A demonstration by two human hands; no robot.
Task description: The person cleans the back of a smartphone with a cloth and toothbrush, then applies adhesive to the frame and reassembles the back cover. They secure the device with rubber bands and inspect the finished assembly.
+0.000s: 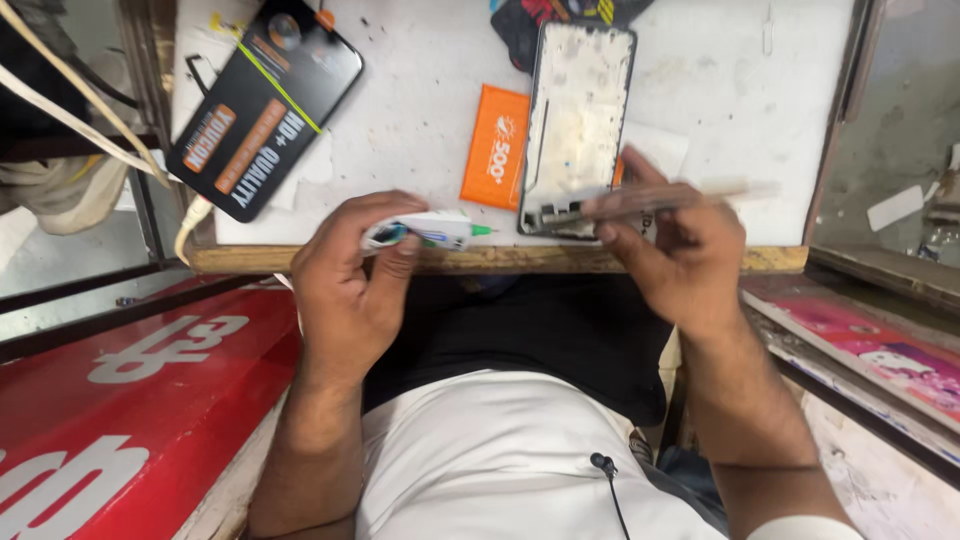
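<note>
On scuffed white worktop point(420, 110) – phone frame point(578, 110), black box point(262, 105).

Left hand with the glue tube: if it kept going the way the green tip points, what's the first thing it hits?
Probably the bottom edge of the phone frame; the left hand aims the glue tube at it, though depth is unclear.

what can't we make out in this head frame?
- Thin tool in the right hand: motion-blurred, kind and tip unclear.
- Glue tube in the left hand: rear end hidden by the fingers.
- Phone frame: bottom edge covered by the right fingers.
- Dark patterned item above the frame: cut off by the top edge.
</note>
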